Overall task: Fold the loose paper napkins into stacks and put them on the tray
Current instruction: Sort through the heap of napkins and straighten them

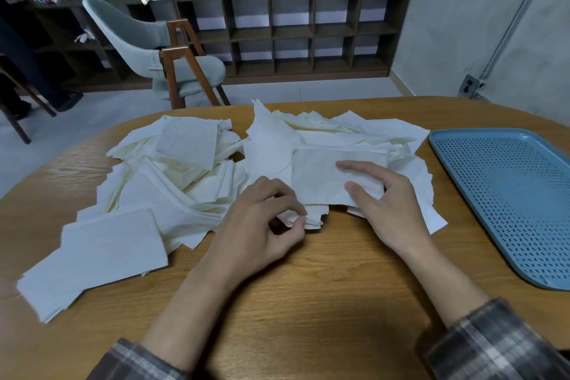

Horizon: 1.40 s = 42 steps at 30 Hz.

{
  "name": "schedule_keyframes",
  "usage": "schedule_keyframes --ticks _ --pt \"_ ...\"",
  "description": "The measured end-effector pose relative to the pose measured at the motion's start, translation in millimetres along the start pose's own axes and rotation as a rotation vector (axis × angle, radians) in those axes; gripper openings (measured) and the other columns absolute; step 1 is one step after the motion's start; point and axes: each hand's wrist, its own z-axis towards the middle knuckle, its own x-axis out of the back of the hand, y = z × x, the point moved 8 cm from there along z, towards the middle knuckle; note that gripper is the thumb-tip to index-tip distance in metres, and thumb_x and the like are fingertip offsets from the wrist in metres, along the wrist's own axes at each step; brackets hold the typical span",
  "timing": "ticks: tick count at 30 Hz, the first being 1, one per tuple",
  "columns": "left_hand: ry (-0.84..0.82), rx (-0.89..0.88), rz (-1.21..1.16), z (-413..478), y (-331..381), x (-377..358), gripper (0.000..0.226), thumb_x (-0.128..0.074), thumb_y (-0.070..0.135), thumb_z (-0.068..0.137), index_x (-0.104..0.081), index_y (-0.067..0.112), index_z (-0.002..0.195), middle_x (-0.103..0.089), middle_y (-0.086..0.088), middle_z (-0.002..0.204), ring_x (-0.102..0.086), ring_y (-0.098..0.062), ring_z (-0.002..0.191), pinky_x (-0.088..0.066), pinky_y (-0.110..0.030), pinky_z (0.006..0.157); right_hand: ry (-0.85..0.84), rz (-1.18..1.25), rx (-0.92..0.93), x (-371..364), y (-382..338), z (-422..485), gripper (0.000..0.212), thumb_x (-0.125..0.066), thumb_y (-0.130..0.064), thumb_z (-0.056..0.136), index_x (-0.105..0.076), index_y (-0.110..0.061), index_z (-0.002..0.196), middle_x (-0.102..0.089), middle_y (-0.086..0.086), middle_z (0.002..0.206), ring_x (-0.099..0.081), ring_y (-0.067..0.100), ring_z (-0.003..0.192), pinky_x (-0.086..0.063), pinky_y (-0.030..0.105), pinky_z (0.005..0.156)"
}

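Note:
Loose white paper napkins (172, 182) lie in a wide heap across the middle and left of the wooden table (308, 287). On top of the heap's right part lies a folded napkin (320, 176). My right hand (388, 210) holds its right end, fingers on top and thumb at the near edge. My left hand (262, 225) pinches the frayed near corner of the napkin layers below it. The blue perforated tray (509, 194) sits at the right with nothing on it.
A flat bundle of napkins (101, 256) lies at the near left of the heap. Beyond the table stand a grey chair (148, 46) with wooden legs and a low cubby shelf (293, 37) with potted plants on top.

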Motion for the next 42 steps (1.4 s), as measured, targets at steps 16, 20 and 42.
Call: schedule_keyframes --ticks 16,20,42 --pt "0.329 0.156 -0.359 -2 8 32 0.005 -0.073 0.012 0.094 -0.076 0.015 0.091 -0.074 0.013 0.087 -0.067 -0.012 0.083 -0.049 -0.024 0.076 -0.020 -0.041 0.043 -1 -7 -2 0.036 -0.066 -0.003 0.098 -0.079 -0.033 0.115 -0.074 -0.021 0.121 -0.059 -0.006 0.125 -0.040 0.007 0.103" --pt "0.273 0.335 -0.576 0 -3 29 0.014 -0.073 0.004 0.096 -0.077 0.016 0.089 -0.073 0.008 0.083 -0.063 -0.006 0.078 -0.047 -0.018 0.071 -0.048 0.122 0.039 -2 -14 -3 0.020 -0.067 -0.010 0.100 -0.082 -0.023 0.104 -0.079 -0.014 0.111 -0.064 -0.001 0.119 -0.041 0.014 0.104" --pt "0.035 0.530 -0.430 0 -27 15 0.007 -0.080 0.027 0.093 -0.083 0.024 0.088 -0.080 0.012 0.085 -0.073 -0.006 0.082 -0.052 -0.016 0.072 -0.129 -0.056 -0.081 -6 -5 -6 0.015 -0.079 -0.022 0.091 -0.077 -0.028 0.077 -0.076 -0.018 0.091 -0.068 -0.003 0.097 -0.042 0.013 0.084"
